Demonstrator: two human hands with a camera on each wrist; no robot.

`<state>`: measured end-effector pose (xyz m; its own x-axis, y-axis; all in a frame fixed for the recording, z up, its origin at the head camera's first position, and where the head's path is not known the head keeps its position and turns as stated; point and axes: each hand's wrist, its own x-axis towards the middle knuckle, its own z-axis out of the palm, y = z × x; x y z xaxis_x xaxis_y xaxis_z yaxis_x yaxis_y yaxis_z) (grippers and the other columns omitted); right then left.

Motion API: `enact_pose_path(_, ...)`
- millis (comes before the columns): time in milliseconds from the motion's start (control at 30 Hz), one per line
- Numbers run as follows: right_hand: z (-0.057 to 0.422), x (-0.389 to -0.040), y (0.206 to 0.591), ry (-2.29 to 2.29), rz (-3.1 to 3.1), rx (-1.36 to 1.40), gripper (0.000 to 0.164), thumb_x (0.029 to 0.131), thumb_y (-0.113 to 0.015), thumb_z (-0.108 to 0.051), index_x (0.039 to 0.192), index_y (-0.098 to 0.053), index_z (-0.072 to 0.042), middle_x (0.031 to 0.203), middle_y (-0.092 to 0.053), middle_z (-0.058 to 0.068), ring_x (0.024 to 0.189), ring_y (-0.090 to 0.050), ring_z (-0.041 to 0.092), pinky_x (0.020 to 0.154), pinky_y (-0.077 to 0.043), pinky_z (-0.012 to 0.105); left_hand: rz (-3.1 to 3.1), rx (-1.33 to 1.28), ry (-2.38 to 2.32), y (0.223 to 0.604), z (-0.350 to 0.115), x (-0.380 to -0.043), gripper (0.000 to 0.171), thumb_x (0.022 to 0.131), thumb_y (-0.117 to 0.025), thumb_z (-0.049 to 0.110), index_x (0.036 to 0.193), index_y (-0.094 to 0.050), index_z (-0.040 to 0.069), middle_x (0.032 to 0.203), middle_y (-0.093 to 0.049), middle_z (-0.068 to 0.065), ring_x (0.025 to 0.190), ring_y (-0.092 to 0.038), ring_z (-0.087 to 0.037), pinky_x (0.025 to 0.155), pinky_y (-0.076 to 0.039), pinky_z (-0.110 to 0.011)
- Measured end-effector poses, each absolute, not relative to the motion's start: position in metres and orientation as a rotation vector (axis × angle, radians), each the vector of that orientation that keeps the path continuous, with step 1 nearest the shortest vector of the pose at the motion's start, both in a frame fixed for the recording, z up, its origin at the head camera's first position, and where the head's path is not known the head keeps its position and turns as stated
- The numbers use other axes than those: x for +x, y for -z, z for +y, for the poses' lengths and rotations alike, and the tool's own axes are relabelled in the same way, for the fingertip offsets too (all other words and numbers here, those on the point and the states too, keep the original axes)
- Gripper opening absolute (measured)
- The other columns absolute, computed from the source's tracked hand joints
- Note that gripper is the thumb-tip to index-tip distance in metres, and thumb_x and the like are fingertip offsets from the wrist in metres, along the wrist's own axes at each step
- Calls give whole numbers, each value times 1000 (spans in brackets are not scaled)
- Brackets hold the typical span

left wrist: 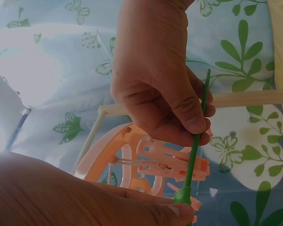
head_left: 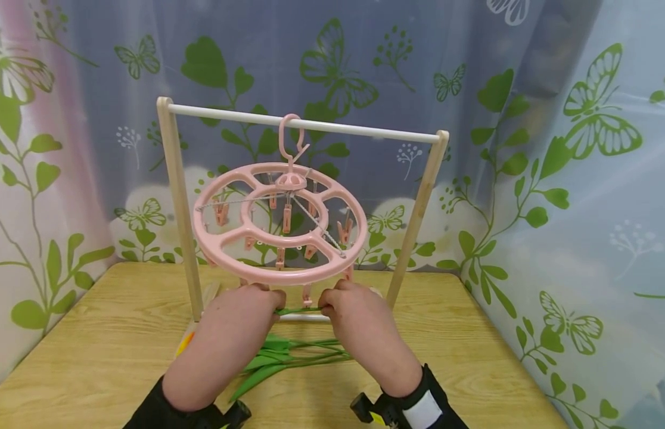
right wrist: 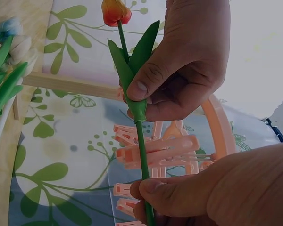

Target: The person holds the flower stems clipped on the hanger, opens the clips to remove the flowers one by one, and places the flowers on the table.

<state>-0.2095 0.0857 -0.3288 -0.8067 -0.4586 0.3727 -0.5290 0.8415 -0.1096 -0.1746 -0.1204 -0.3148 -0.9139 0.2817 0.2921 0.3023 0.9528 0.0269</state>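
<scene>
My left hand (head_left: 230, 325) pinches an artificial tulip (right wrist: 137, 113) at the base of its leaves, thumb on the green sheath. Its red-orange flower (right wrist: 116, 13) shows above that hand in the right wrist view. Lower on the same stem, my right hand (head_left: 356, 325) grips between thumb and fingers. In the head view the stem runs level between both hands, just under the front rim of a pink round clip hanger (head_left: 289, 277). Pink clothespins (right wrist: 165, 149) dangle from the hanger close behind the stem. The flower head is hidden in the left wrist view.
The hanger hooks over the white bar (head_left: 364, 127) of a wooden-legged rack (head_left: 418, 214). More tulips (head_left: 276, 357) lie on the wooden table (head_left: 472, 369) below my hands, with blue and white blooms (right wrist: 12, 40) in the right wrist view. Patterned curtains (head_left: 579, 196) enclose the table.
</scene>
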Motion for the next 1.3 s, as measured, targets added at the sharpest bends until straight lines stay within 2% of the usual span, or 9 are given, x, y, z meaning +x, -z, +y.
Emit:
enact_pose_path(400,85,-210,332,-297,-2676,765,4,98,-83,-19,95,-84,-21,87,-72,-3,76,-68,13,67,-58,30,-2820,-439,23,316,-120,-176,8,94,-86,27,95,-80,23,77,-64,2,66,-60,-17,60,-50,-35)
enact_pose_path(600,85,-212,332,-292,-2694,772,5,99,-82,-19,95,-84,-20,87,-74,-3,77,-69,13,68,-57,30,-2843,-417,36,317,-119,-176,6,96,-85,25,95,-79,24,73,-62,4,62,-57,-15,58,-48,-34)
enact_pose_path(833,84,-213,333,-278,-2683,789,7,99,-82,-19,92,-83,-21,84,-73,-4,77,-69,13,68,-57,29,-2799,-408,-6,320,-119,-176,7,95,-86,21,94,-79,25,73,-65,4,61,-61,-17,56,-50,-35)
enact_pose_path(1300,83,-217,339,-292,-2713,801,6,99,-82,-18,93,-84,-20,88,-75,-2,79,-72,15,67,-58,29,-2911,-395,69,321,-119,-180,7,99,-81,20,95,-78,25,76,-63,2,61,-54,-14,55,-41,-33)
